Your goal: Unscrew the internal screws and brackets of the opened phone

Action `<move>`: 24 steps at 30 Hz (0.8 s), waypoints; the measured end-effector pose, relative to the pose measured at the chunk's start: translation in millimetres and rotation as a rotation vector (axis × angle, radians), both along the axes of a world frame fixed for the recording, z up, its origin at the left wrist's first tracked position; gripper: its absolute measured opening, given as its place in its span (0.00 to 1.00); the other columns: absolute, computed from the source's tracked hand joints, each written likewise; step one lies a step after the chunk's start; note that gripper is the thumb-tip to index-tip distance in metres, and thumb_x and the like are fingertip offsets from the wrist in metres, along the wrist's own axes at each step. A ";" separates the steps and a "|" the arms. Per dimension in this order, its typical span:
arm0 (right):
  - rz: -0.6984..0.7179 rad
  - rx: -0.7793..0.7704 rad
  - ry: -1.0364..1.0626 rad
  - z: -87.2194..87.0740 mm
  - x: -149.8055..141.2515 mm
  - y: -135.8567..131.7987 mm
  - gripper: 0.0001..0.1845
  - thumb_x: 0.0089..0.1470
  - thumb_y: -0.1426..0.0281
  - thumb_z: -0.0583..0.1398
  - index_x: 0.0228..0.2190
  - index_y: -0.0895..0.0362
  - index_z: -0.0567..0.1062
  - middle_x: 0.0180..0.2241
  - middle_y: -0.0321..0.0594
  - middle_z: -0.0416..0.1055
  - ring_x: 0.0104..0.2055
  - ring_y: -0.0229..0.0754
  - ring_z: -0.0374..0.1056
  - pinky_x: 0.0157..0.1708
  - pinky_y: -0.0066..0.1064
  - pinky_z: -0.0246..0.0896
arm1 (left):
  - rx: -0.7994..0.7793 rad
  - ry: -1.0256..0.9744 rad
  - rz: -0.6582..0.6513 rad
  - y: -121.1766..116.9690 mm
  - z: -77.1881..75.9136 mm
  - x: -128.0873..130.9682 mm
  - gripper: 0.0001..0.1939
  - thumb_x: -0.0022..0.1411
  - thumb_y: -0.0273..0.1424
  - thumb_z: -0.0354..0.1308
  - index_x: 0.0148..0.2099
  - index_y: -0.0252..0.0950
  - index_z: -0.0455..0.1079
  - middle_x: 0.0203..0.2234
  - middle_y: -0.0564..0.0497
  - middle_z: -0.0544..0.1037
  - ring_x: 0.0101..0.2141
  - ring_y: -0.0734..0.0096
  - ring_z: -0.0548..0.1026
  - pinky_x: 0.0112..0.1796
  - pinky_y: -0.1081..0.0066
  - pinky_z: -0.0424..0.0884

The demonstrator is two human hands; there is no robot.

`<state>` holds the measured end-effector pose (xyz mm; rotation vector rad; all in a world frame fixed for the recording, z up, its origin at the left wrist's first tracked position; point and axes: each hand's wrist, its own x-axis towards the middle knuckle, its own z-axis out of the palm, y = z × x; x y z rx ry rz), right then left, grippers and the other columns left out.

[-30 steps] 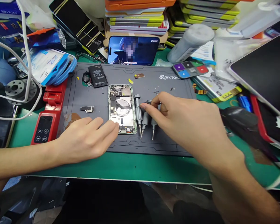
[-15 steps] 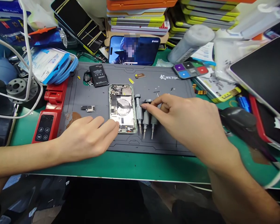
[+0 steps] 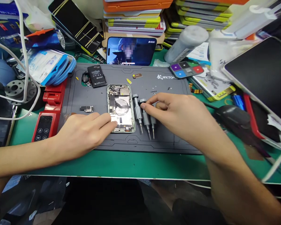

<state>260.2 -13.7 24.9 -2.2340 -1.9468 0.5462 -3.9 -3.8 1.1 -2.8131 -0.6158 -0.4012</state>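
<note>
An opened phone lies on the grey work mat, its back housing with board and coil area exposed. Curled over its lower left edge is my left hand, closed, with the thumb hidden underneath. Three grey precision screwdrivers lie just right of the phone, bits toward me. My right hand pinches the cap of the middle screwdriver between thumb and index finger. The left screwdriver lies beside it. My fingers partly cover the right screwdriver.
A black battery and a small metal part lie on the mat. Behind stands a phone playing video. A red device borders the left. Bottle, coloured box and a black tool crowd the right.
The middle screwdriver has tilted, its cap swinging left toward the left screwdriver, with my right fingers on it. My left hand stays at the phone's edge. The whole view has shifted slightly.
</note>
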 end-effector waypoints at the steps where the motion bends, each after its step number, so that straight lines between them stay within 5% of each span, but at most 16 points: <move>1: -0.003 -0.003 0.021 0.4 -0.3 0.1 0.13 0.63 0.57 0.59 0.34 0.50 0.78 0.18 0.32 0.69 0.24 0.42 0.63 0.28 0.35 0.49 | 0.006 0.001 0.003 -0.1 -0.4 0.0 0.11 0.71 0.21 0.54 0.48 0.35 0.75 0.36 0.54 0.80 0.31 0.74 0.78 0.21 0.70 0.59; 11: -0.053 0.160 0.247 3.3 4.3 -3.0 0.13 0.61 0.59 0.60 0.29 0.52 0.72 0.16 0.29 0.60 0.21 0.35 0.53 0.28 0.34 0.51 | 0.013 0.005 0.005 -0.5 -0.4 -0.4 0.10 0.69 0.20 0.55 0.48 0.36 0.74 0.36 0.54 0.80 0.31 0.73 0.77 0.22 0.70 0.60; 18: -0.120 0.344 0.563 -0.3 2.7 -0.7 0.06 0.58 0.65 0.60 0.30 0.53 0.70 0.23 0.33 0.66 0.24 0.35 0.60 0.26 0.34 0.53 | -0.214 -0.001 0.077 2.8 4.3 -0.5 0.12 0.77 0.28 0.49 0.49 0.38 0.76 0.38 0.53 0.81 0.35 0.74 0.79 0.26 0.73 0.63; 24: -0.095 0.327 0.853 -2.8 -0.9 0.2 0.07 0.63 0.66 0.55 0.31 0.50 0.65 0.34 0.41 0.81 0.21 0.35 0.65 0.21 0.34 0.55 | -0.263 -0.023 0.075 4.8 5.9 -0.7 0.14 0.79 0.31 0.47 0.49 0.38 0.76 0.38 0.52 0.81 0.35 0.75 0.78 0.29 0.76 0.64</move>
